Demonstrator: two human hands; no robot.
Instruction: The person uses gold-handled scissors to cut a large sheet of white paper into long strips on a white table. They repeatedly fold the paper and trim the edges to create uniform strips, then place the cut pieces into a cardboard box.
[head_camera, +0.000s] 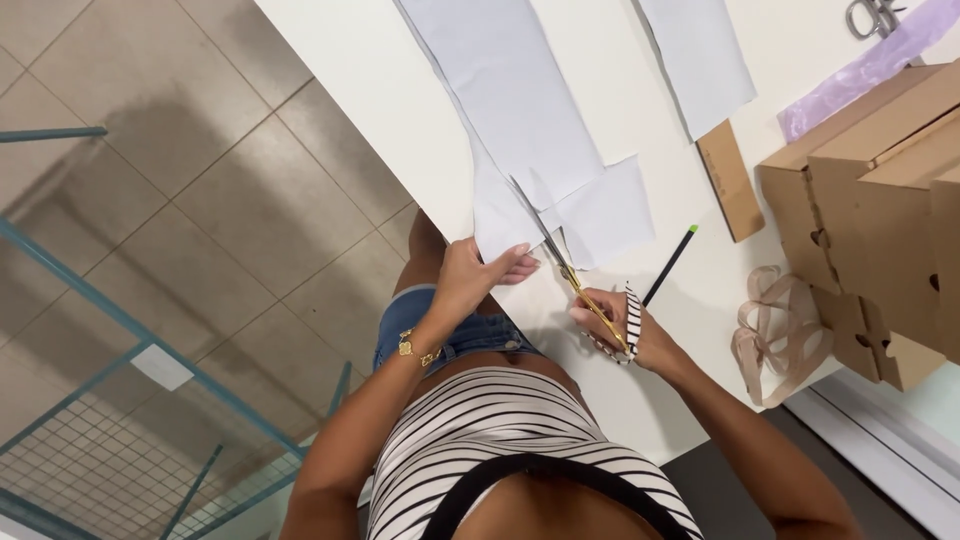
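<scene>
White table; right hand gripping scissors

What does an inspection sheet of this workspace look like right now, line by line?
Surface: white table.
Job's things: white paper, scissors cutting into it.
Clutter: black pencil, cardboard boxes, beige ribbon, second paper strip, lilac strip, another pair of scissors.
Grippers: left hand holds the paper; right hand grips the scissors.
Cables: nothing seen.
Surroundings: tiled floor, teal wire rack.
</scene>
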